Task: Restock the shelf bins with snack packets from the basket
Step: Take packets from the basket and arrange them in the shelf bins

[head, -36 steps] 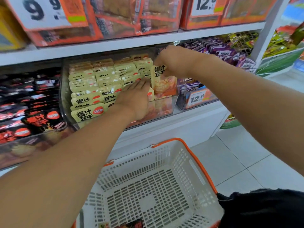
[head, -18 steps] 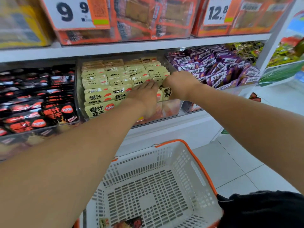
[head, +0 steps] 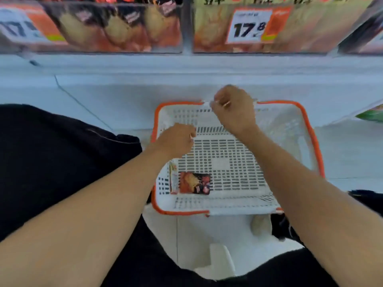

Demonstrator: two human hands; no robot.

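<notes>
A white basket [head: 286,129] with an orange rim stands on the floor below the shelf. Inside it, near the left corner, lie an orange-and-black snack packet [head: 194,183] and a pale packet [head: 173,177] standing on edge against the wall. My left hand [head: 176,139] hangs over the basket's left side with loosely curled fingers that hold nothing. My right hand [head: 232,108] is at the far rim with curled fingers; whether it grips the rim is unclear. Above, a clear bin [head: 103,27] holds orange-and-black packets, and another bin [head: 310,27] holds yellowish ones.
Price tags [head: 248,25] reading 17.8 hang on the bin fronts. The white shelf base [head: 186,79] runs behind the basket. My legs in black clothing [head: 51,162] flank the basket on the tiled floor. A green package [head: 371,116] pokes in at the right.
The view has dropped from the shelf bin to the basket. Both hands have left the yellow packets and come down over the basket, the right one empty of its packet.
</notes>
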